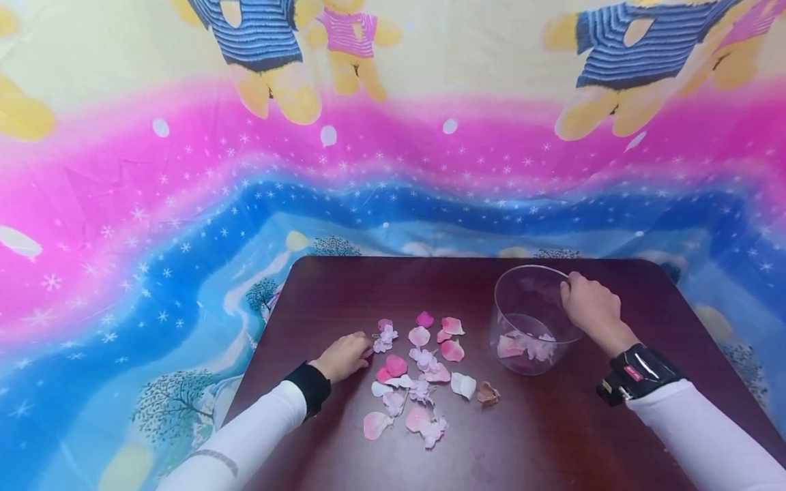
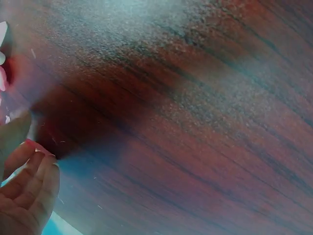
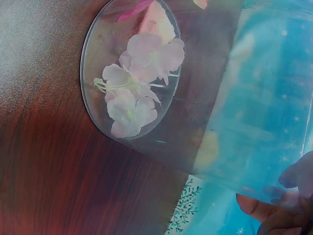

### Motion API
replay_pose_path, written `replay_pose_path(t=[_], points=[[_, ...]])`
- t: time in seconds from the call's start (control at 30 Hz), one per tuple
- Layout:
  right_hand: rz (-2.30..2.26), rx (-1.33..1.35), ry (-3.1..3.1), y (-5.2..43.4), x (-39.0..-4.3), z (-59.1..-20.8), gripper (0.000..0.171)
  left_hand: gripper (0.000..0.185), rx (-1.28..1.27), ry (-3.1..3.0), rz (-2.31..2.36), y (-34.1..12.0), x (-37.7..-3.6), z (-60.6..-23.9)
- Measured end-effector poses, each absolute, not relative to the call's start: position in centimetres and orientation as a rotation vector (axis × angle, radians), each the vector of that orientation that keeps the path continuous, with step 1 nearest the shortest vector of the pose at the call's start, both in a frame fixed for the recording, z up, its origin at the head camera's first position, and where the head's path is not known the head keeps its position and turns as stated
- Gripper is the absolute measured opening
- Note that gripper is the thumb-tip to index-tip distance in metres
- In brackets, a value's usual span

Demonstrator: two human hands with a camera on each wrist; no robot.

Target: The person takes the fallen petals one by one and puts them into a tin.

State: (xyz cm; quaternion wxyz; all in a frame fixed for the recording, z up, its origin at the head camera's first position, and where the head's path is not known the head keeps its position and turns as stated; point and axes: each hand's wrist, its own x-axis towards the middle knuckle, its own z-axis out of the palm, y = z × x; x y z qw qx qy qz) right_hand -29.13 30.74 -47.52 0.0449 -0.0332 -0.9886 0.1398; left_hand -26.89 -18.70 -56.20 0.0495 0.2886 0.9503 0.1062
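Loose pink and white fabric petals (image 1: 424, 382) lie scattered in the middle of a dark wooden table (image 1: 381, 286). At the left edge of the scatter, my left hand (image 1: 364, 353) has its fingers curled and pinches a small pink petal (image 1: 368, 353). The left wrist view shows those curled fingers (image 2: 29, 191) with a pink edge at their tips. A clear round container (image 1: 528, 320) stands tilted to the right of the petals, and my right hand (image 1: 574, 290) grips its rim. Pale flowers (image 3: 137, 88) lie on the container's bottom (image 3: 98, 73). My right fingertips (image 3: 274, 208) show through its wall.
A bright cloth (image 1: 184, 204) printed with bears and stars hangs behind the table and drapes around it. Bare wood runs along the table's front edge (image 1: 540, 443). A brown petal (image 1: 488, 393) lies nearest the container.
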Motion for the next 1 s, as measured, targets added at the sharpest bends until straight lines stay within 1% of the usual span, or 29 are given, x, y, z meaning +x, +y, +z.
replay_pose_path(t=[0.2,0.43,0.5,0.7,0.8,1.0], points=[[0.43,-0.107,-3.013,30.59,-29.19,-47.29,0.034,0.012,0.805,2.926,0.335,-18.75,-26.75,-56.35],[0.434,-0.108,-3.013,30.59,-29.2,-47.28,0.033,0.005,0.729,2.947,0.354,-18.84,-26.63,-56.78],[0.435,-0.11,-3.012,30.57,-29.2,-47.27,0.033,0.005,0.722,2.956,0.368,-18.85,-26.64,-56.85],[0.432,-0.116,-3.014,30.54,-29.22,-47.26,0.033,0.016,0.699,2.966,0.414,-18.96,-26.78,-57.11],[0.432,-0.112,-3.016,30.5,-29.2,-47.3,0.034,0.018,0.691,2.961,0.435,-19.05,-26.75,-57.02],[0.427,-0.11,-3.016,30.56,-29.13,-47.35,0.034,0.012,0.75,2.975,0.506,-18.94,-26.67,-56.33]])
